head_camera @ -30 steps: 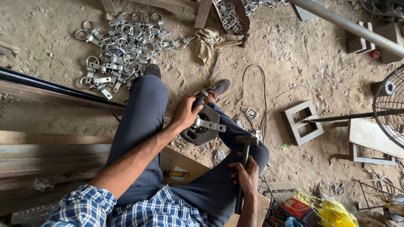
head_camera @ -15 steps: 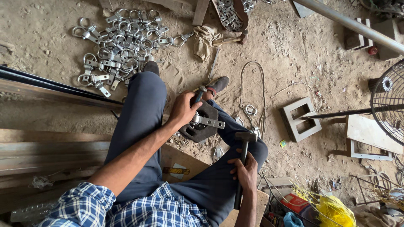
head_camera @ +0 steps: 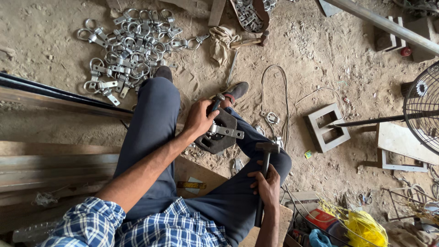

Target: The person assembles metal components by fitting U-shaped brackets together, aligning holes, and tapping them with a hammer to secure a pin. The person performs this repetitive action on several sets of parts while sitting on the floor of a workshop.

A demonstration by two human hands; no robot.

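I sit over a sandy floor with my legs spread. My left hand (head_camera: 200,118) grips a dark rod and presses a silver metal clamp strip (head_camera: 225,131) onto a dark iron block (head_camera: 218,137) between my knees. In my right hand (head_camera: 265,185) is a hammer (head_camera: 266,147), its handle upright and its head level just right of the block, above my right knee.
A heap of several silver ring clamps (head_camera: 129,45) lies ahead on the left. Long steel bars (head_camera: 55,98) run along the left. A concrete block (head_camera: 326,127), a white cable (head_camera: 281,103), a fan (head_camera: 423,110) and yellow rope (head_camera: 361,226) are to the right.
The view has shifted slightly. Both hands keep their grips; the hammer stays near my right knee.
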